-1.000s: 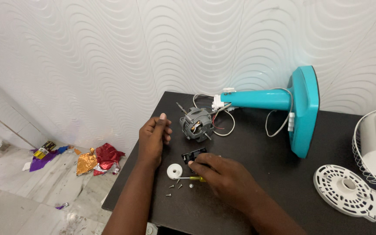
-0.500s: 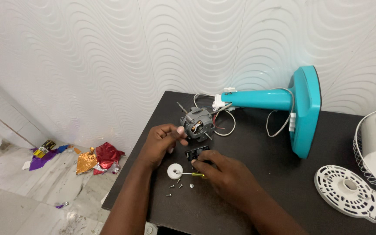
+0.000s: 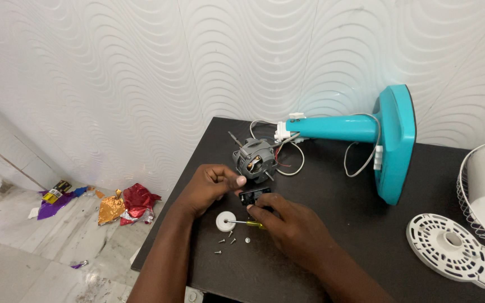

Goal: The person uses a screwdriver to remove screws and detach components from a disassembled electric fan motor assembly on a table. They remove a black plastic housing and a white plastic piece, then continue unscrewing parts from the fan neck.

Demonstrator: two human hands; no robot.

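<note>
Left hand (image 3: 211, 185) moved onto black part (image 3: 254, 196), pinching; right hand (image 3: 290, 224) grips screwdriver (image 3: 246, 224)

Left hand (image 3: 209, 188) curled, fingers bent inward; right hand (image 3: 293, 224) palm-down, fingertips pinched together, forearms converging

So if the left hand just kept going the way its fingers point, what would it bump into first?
Probably the small black part: the left hand points right, fingertips almost on it. Depth is unclear; the grey motor sits just beyond.

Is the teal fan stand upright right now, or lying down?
Lying down. The teal fan stand is on its side on the black table: its pole runs level and its base stands on edge.
</note>
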